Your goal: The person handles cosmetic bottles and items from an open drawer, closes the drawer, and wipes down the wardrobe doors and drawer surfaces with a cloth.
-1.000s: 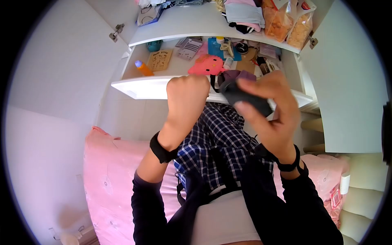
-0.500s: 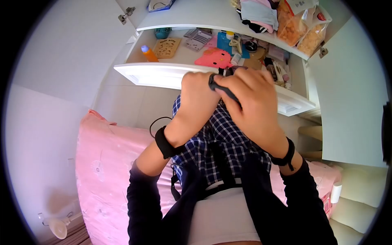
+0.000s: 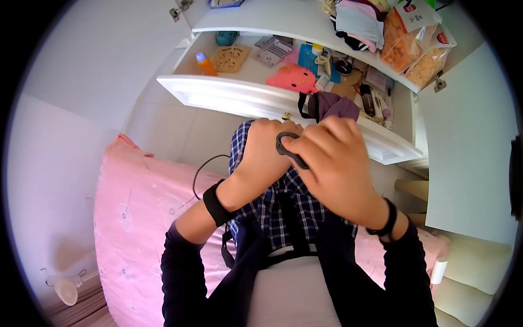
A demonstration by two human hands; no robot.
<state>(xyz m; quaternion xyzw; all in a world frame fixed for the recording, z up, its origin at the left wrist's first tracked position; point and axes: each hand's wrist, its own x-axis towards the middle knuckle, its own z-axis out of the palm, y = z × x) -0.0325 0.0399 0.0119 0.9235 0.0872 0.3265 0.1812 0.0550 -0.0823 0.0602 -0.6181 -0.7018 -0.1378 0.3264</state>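
My right hand (image 3: pixel 339 163) is closed, its thumb pressed against a dark grey looped piece (image 3: pixel 296 158); what it belongs to is hidden. Beside it, my left hand (image 3: pixel 267 147) is curled into a fist that touches the loop. Its fingers point away from me, so what lies inside them cannot be seen. Just beyond the right hand, a purple cloth item (image 3: pixel 336 105) with a black strap (image 3: pixel 306 106) hangs over the drawer front. Both hands are above my lap, over blue plaid fabric (image 3: pixel 269 201).
An open white drawer (image 3: pixel 218 97) holds a pink Hello Kitty pouch (image 3: pixel 293 78), an orange bottle (image 3: pixel 206 64) and small items. Folded clothes (image 3: pixel 357 24) and snack bags (image 3: pixel 406 41) sit on the shelf above. Open cupboard doors flank it; a pink bedspread (image 3: pixel 141 218) lies beneath me.
My view has shifted slightly, and both hands are lower against the drawer. More of the purple item now shows. The grip on the dark loop looks much the same.
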